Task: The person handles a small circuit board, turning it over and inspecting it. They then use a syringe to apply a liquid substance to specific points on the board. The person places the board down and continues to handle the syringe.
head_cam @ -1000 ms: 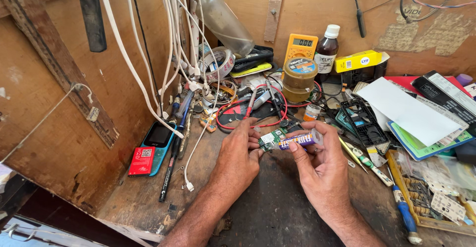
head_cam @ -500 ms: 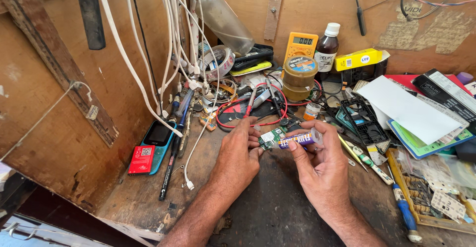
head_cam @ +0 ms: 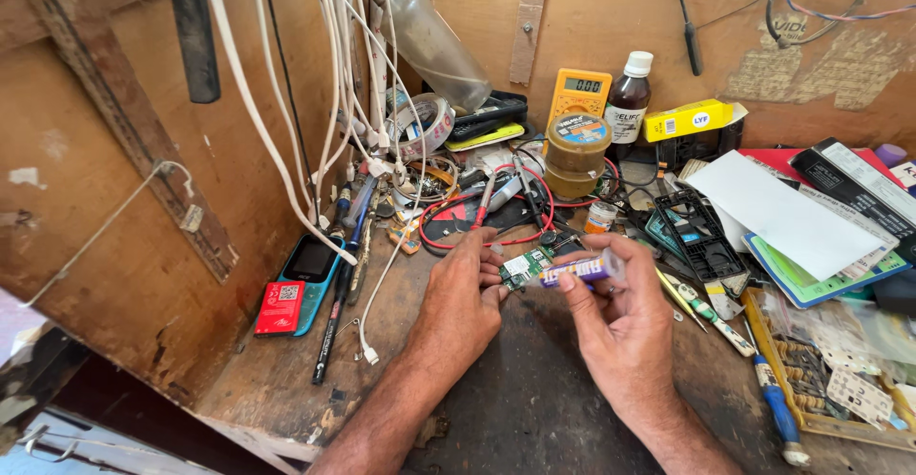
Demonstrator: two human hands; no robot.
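On workbench (head_cam: 286, 389), hands (head_cam: 544, 313) pinch circuit board (head_cam: 523, 266), tube (head_cam: 582, 269).

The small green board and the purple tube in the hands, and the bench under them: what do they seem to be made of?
The small green circuit board, pinched in the left hand, looks like rigid laminate with a matt green coat and tiny metal parts. The purple tube in the right hand seems glossy plastic, though possibly foil-wrapped. The dark worn bench top looks like bare, scuffed, stained wood.
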